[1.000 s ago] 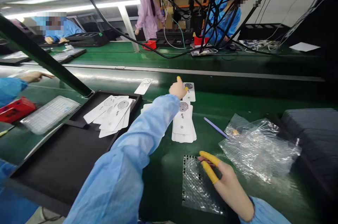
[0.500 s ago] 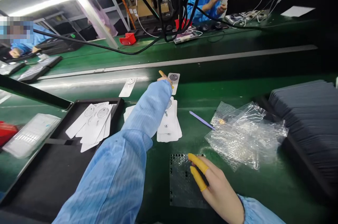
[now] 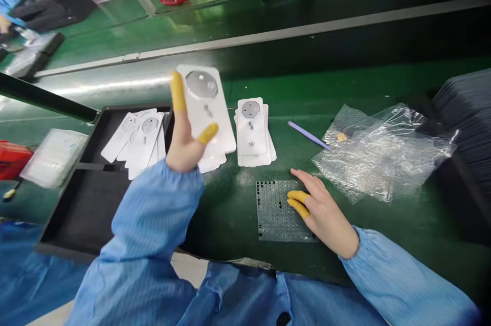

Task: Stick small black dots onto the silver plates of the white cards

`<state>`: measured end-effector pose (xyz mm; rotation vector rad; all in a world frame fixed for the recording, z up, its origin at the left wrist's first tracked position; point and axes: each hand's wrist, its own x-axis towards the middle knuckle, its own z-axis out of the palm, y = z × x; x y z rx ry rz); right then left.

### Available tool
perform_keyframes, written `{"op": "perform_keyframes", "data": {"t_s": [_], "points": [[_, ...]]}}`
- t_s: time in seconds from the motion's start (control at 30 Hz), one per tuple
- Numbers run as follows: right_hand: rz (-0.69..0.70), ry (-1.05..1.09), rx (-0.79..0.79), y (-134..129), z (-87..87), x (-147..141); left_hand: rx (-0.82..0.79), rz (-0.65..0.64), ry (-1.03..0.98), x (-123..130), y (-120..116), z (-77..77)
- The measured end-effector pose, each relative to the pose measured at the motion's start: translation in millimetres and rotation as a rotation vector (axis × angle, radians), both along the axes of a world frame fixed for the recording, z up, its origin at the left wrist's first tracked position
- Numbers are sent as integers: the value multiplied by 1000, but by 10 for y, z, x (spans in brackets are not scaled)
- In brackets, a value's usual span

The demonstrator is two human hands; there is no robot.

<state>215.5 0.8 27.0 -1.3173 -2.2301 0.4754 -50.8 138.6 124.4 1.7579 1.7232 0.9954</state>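
My left hand (image 3: pixel 186 139), with yellow covers on two fingertips, holds a white phone-shaped panel (image 3: pixel 210 116) with a round grey camera area, raised over the bench. My right hand (image 3: pixel 322 211) has its fingers spread a little at the right edge of a clear bubble sheet with black dots (image 3: pixel 274 221); nothing shows in its grip. Between the hands, farther back, lies a stack of white panels (image 3: pixel 251 134). Some more white panels (image 3: pixel 209 163) show partly under the held one.
A black tray (image 3: pixel 86 208) at the left has several white panels (image 3: pixel 148 134) in its upper part. Purple tweezers (image 3: pixel 309 135) lie beside crumpled clear bags (image 3: pixel 383 152). Dark stacked sheets (image 3: pixel 466 126) stand at the far right; a clear box (image 3: pixel 53 157) is far left.
My left hand has come back from the far strip, bringing a white panel up and nearer. The view has tilted down. My right hand stays by the bubble sheet.
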Motion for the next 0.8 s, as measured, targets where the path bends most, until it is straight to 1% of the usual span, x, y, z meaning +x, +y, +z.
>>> {"op": "perform_keyframes", "data": {"t_s": [0.03,0.1,0.13,0.17,0.23,0.3,0.37,0.47,0.53,0.6,0.63,0.67,0.73,0.8], "points": [[9,-14,3,6,-31,2,-33,-40,-96,-71,-299,-81],[28,-41,21,24,-81,12,-270,-30,-279,-144,-800,-250],[44,-42,37,34,-95,17,-362,-12,-326,-147,-989,-326],[64,-26,57,44,-98,20,-423,1,-348,-132,-1134,-389],[89,53,73,63,-64,19,-465,23,-350,-66,-1310,-479],[78,131,34,81,21,11,-472,9,-327,26,-1384,-538],[42,171,-33,98,128,4,-500,-49,-327,134,-1414,-593],[45,153,-91,120,249,4,-544,-132,-416,308,-1446,-690],[20,101,-27,119,283,-5,-562,-140,-488,404,-1467,-742],[-14,65,107,95,296,-43,-575,-136,-533,461,-1482,-763],[0,67,158,74,299,-77,-584,-138,-556,473,-1486,-760],[45,80,182,49,303,-120,-594,-146,-583,474,-1486,-752],[184,110,163,0,312,-217,-623,-183,-645,456,-1481,-727],[270,126,134,-30,321,-301,-666,-240,-710,426,-1471,-710]]}}
